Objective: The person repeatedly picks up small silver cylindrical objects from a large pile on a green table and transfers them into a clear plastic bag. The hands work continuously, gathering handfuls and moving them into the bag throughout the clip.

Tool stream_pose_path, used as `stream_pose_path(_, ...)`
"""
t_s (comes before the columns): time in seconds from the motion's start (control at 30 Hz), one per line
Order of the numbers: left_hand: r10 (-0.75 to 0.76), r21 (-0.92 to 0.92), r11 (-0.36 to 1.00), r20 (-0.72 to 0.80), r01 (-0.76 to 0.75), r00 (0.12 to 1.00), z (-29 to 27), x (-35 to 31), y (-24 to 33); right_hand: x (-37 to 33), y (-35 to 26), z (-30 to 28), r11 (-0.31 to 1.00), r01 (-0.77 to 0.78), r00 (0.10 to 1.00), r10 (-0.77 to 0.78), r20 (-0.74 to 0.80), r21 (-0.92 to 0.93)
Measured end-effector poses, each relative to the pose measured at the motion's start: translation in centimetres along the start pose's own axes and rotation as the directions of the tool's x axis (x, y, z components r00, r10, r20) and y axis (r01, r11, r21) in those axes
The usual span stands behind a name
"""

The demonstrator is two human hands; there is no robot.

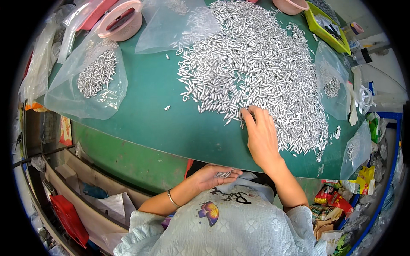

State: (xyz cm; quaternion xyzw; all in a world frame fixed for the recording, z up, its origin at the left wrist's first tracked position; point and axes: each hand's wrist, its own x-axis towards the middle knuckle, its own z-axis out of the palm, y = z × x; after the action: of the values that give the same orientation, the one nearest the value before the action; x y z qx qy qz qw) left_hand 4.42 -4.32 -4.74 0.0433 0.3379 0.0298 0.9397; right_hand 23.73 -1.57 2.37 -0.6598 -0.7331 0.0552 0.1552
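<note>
A wide pile of small silver, bullet-shaped metal pieces (294, 85) covers much of the green table (149, 106). At the pile's near edge, my right hand (262, 136) reaches in with bent fingers, thumb and forefinger drawn toward each other among the pieces. Whatever lies between those fingertips is too small to make out. Close to my body, below the table edge, my left hand (209, 177) is cupped palm up. Several of the silver metal pieces (224, 174) rest in its palm and by its fingers. A loose silver piece (167, 108) lies apart on the left.
Clear plastic bags with silver pieces sit left (96, 81), at the back (171, 30) and right (333, 85). A pink basket (124, 32) holds a dark-red tool, and a yellow-green tray (326, 32) stands far right. Left below are an open drawer (102, 179) and a red basket (70, 219).
</note>
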Motion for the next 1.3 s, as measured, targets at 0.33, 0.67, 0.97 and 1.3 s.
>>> stream_pose_path(0.33,-0.02,-0.083,0.996,0.146,0.033,0.989,0.5,1.2,0.2,-1.2,1.0,-0.9,0.97,0.02,0.994,-0.046,0.099,0.242)
stream_pose_path(0.67,-0.044,-0.235,0.97,0.113,0.07,0.993,1.3,0.7,0.4,-4.7,-1.5,-2.6,0.906,0.14,0.924,-0.264,0.276,0.398)
stream_pose_path(0.97,-0.018,-0.396,0.893,0.444,0.214,0.896,-0.6,1.8,-0.2,-3.3,-0.3,-1.6,0.979,0.026,1.0,-0.022,-0.022,0.204)
stream_pose_path(1.3,-0.071,-0.275,0.958,0.049,0.082,0.996,2.0,0.0,1.0,-4.5,-1.5,-2.1,0.89,0.238,0.919,-0.335,0.207,0.388)
